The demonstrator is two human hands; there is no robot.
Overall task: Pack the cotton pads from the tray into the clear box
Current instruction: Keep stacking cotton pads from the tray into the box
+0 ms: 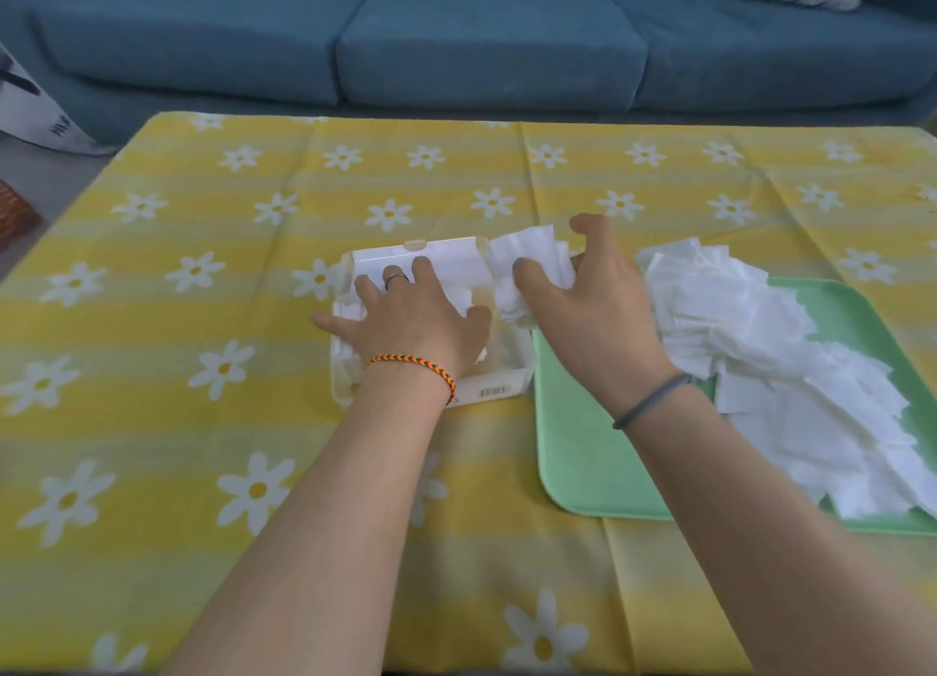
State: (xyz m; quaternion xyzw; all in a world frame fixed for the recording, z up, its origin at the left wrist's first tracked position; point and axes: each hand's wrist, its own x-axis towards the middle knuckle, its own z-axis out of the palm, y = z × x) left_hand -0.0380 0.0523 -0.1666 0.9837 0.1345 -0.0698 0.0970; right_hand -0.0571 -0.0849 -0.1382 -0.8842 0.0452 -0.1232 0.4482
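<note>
A clear box [507, 379] is placed on a yellow tablecloth [203, 320] printed with white daisies, its lid [451, 262] raised at the far side. A barcode label [492, 391] is seen on the near wall of the box. The left hand [405, 320] is laid flat over the box opening with the fingers spread and straight, pressing down on the contents; a ring [394, 278] is worn on one finger and a braided orange-and-black bracelet [416, 366] on the wrist. What lies beneath the palm cannot be fully made out, though white material is visible at the box edges.

The right hand [588, 295] is curled around a bunch of cotton pads [522, 275], which is held at the right edge of the box, between box and tray. A grey band [654, 401] is worn on the right wrist.

A green tray [573, 447] is set just beside the box on the right. A loose heap of white cotton pads [786, 361] is spread across the tray, covering most of its far and right portions and overhanging its far rim.

A blue sofa [456, 41] is located beyond the table.
</note>
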